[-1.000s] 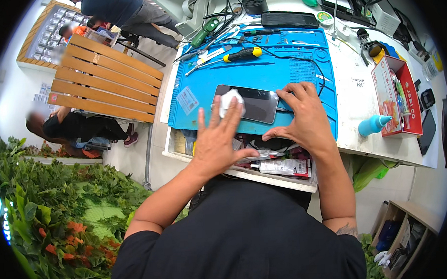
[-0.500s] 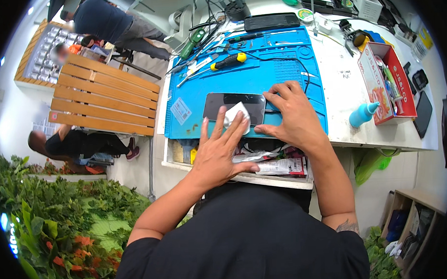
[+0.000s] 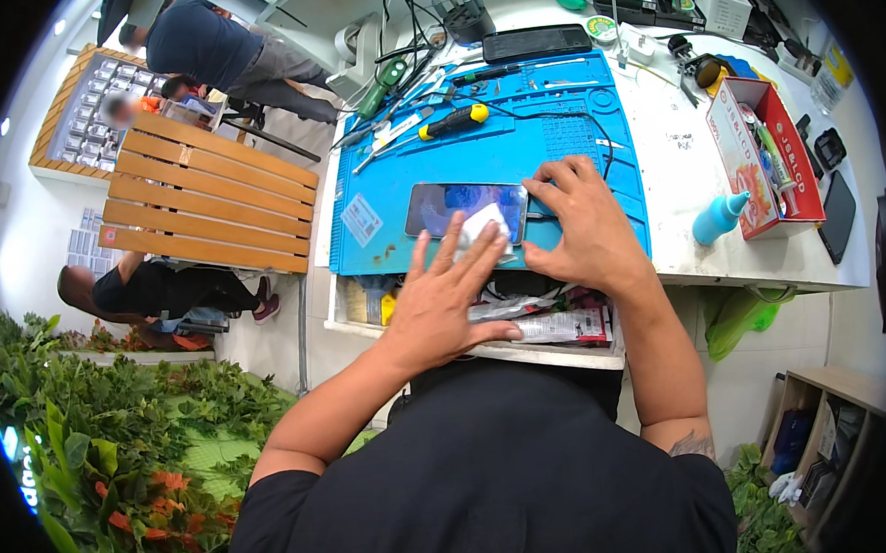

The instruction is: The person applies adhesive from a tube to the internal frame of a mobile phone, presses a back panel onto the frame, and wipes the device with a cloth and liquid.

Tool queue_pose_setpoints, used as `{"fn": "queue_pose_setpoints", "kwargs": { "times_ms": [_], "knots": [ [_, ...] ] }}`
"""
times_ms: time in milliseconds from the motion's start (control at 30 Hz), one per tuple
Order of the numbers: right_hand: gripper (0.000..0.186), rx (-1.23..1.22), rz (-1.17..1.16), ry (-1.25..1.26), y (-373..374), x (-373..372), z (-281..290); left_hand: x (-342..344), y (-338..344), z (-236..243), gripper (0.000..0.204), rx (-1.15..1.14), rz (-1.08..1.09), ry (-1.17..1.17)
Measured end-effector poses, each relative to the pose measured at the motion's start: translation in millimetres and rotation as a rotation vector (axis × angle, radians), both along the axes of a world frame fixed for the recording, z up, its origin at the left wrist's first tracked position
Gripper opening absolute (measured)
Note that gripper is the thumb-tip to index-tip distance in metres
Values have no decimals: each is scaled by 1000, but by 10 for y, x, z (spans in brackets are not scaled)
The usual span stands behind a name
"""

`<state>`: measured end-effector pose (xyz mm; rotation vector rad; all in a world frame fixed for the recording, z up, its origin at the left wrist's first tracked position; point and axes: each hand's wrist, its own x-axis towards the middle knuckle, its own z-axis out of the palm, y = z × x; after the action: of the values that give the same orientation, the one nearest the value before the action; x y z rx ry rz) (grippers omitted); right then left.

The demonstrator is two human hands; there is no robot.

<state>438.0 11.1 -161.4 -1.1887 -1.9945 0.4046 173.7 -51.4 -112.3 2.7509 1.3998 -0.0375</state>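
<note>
A smartphone (image 3: 438, 204) lies flat on the blue work mat (image 3: 379, 171), its screen lit in purple. Under the outstretched fingertips of my left hand (image 3: 444, 296), a crumpled white tissue (image 3: 488, 222) is pressed against the lower right part of the screen. The fingers of that hand are spread, not curled round the tissue. My right hand (image 3: 589, 231) steadies the phone's right end, index finger at the upper corner and thumb by the lower one. A dark thin tool or cable partly shows behind that hand.
An open drawer (image 3: 565, 355) with packets sits below the mat's front edge. Beyond the phone lie a yellow-black screwdriver (image 3: 454, 122), several tools and a dark phone (image 3: 537, 42). To the right stand a blue squeeze bottle (image 3: 720, 219) and a red-white box (image 3: 754, 164).
The phone's screen has gone from dark to lit purple. My left hand and the tissue have slid slightly to the right across it, while my right hand stays almost in place.
</note>
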Motion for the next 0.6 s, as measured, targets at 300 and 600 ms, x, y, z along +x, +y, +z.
{"fn": "queue_pose_setpoints", "kwargs": {
  "times_ms": [300,600],
  "knots": [
    [58,-14,22,-5,9,-12,-40,202,85,26,122,13,-68,18],
    [57,-15,16,-12,5,-21,-51,237,91,43,121,7,-58,14]
  ]
}}
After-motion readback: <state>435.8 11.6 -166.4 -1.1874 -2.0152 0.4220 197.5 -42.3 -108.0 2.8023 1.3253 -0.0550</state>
